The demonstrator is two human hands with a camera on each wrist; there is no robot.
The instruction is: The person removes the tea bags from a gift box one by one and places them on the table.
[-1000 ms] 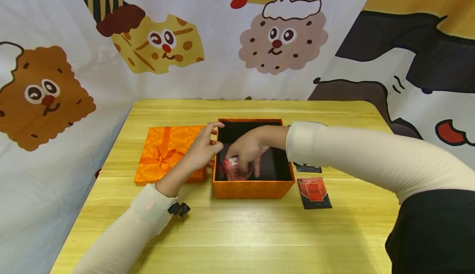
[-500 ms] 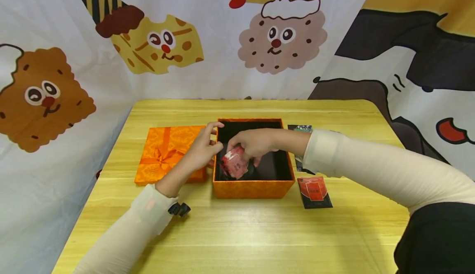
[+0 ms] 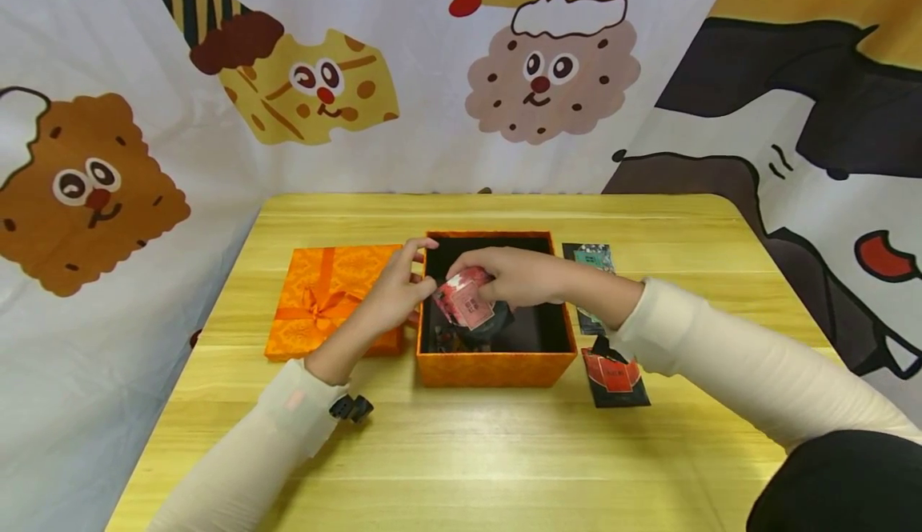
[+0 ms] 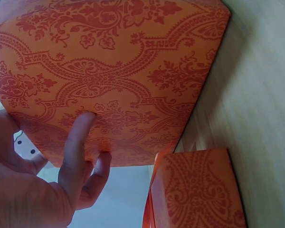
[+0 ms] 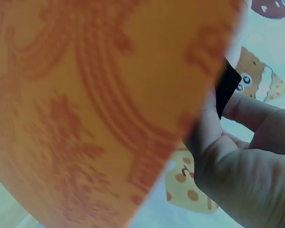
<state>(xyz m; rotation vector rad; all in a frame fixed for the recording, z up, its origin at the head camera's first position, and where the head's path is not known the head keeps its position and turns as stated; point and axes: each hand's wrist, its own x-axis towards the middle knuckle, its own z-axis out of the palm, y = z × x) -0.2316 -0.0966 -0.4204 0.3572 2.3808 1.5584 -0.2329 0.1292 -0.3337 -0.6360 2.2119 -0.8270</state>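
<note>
An orange patterned gift box (image 3: 497, 370) with a dark inside stands without its lid. My right hand (image 3: 520, 278) is over the opening and pinches a pink-and-red printed packet (image 3: 464, 296) between thumb and fingers. The packet tilts above the box floor, and a dark shape lies under it. In the right wrist view the near box wall (image 5: 85, 95) hides much, and a black corner (image 5: 228, 88) shows at the fingers. My left hand (image 3: 396, 288) holds the box's left rim; in the left wrist view its fingers (image 4: 76, 152) touch the outer wall.
The orange lid (image 3: 298, 276) with its ribbon bow lies left of the box. On the right are a red-and-black packet (image 3: 615, 378) and a dark green packet (image 3: 594, 256), partly behind my right arm. A printed curtain (image 3: 425, 164) hangs behind the wooden table (image 3: 461, 452).
My right hand has lifted the pink-and-red packet up from inside the box and drawn slightly right. The forearm has swung back, uncovering more of the green packet. My left hand stays put.
</note>
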